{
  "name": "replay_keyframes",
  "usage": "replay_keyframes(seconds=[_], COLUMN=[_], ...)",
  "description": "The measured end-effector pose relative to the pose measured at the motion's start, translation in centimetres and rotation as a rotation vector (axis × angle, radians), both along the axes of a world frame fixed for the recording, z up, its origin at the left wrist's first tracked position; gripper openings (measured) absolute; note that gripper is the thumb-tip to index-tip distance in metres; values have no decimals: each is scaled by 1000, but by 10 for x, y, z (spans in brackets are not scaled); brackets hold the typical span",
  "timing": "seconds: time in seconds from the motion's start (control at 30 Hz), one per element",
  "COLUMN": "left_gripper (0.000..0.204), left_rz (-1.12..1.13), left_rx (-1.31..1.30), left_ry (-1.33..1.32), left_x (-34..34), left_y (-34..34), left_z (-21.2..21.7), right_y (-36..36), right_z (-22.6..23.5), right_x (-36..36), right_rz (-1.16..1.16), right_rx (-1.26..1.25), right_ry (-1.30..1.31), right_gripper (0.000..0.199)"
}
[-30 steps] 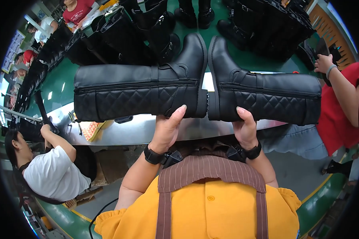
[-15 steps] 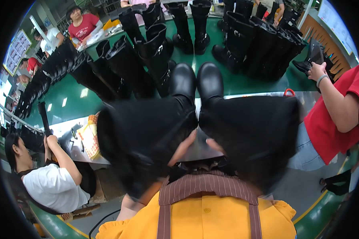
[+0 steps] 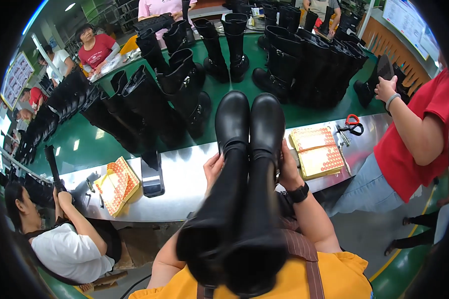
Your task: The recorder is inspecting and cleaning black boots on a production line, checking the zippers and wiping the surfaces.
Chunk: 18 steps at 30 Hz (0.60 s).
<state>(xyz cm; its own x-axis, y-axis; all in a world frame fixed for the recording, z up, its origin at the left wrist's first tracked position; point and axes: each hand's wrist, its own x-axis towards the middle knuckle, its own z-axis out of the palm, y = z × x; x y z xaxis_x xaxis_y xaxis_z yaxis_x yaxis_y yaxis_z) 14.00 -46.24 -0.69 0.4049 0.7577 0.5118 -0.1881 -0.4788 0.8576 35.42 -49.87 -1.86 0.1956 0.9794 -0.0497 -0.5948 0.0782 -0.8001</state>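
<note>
Two tall glossy black leather boots (image 3: 244,164) stood side by side, toes on the steel bench edge (image 3: 184,184), shafts toward me. My left hand (image 3: 212,169) grasped the left boot, my right hand (image 3: 287,172) the right. One black phone (image 3: 152,174) lay left; two orange sticker sheets (image 3: 115,185) flanked them.

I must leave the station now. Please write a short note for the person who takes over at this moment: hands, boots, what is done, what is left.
Left hand: grips the left black boot at the ankle.
Right hand: grips the right black boot the same way.
Both boots are side by side, toes over the steel counter, shafts toward the wearer.
Done: pair lifted and aligned.
Left: pair not yet set down; sticker sheets and scissors lie untouched to the right.
</note>
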Motion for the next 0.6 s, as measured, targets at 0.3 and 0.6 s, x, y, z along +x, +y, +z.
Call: replay_keyframes(seconds=[0.3, 0.6], left_gripper=[65, 51], left_rz=[-286, -873], left_rx=[-754, -985], left_ry=[-247, -633], left_x=[20, 3], left_y=[15, 26], left_z=[-20, -16], right_y=[-3, -24], right_z=[-14, -2], right_x=[13, 17], right_rz=[55, 366], right_rx=[70, 228], right_ry=[264, 562], right_gripper=[56, 56])
